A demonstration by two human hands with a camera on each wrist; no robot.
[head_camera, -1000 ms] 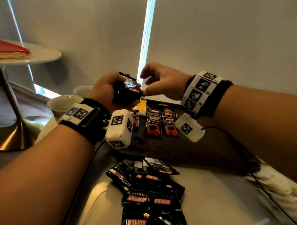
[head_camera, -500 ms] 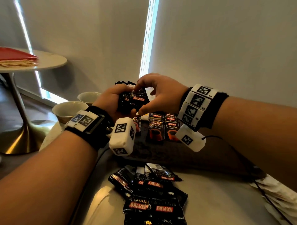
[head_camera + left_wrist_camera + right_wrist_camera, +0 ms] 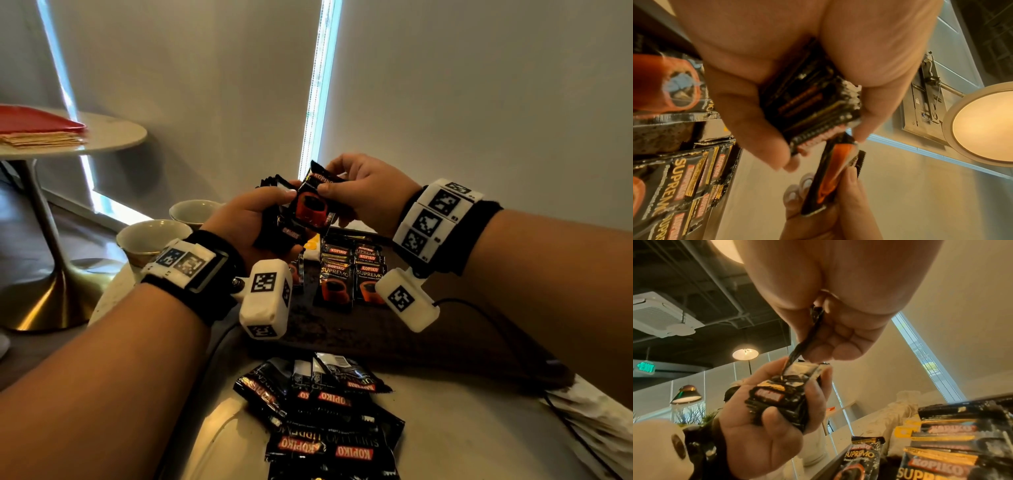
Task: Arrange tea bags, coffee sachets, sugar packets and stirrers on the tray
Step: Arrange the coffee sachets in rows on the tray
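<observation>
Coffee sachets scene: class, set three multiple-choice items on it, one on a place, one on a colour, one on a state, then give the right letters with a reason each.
1. Where do the neatly laid sachets lie?
A. in a bowl
B. on the dark tray
C. on the round side table

2. What colour is the cup printed on the single sachet?
A. blue
B. green
C. orange-red

3. How is the left hand?
A. gripping a stack of sachets
B. flat on the table
C. holding nothing

Answers:
1 B, the laid sachets lie on the dark tray.
2 C, the single sachet in the right hand shows it.
3 A, the left hand curls round the stack.
</observation>
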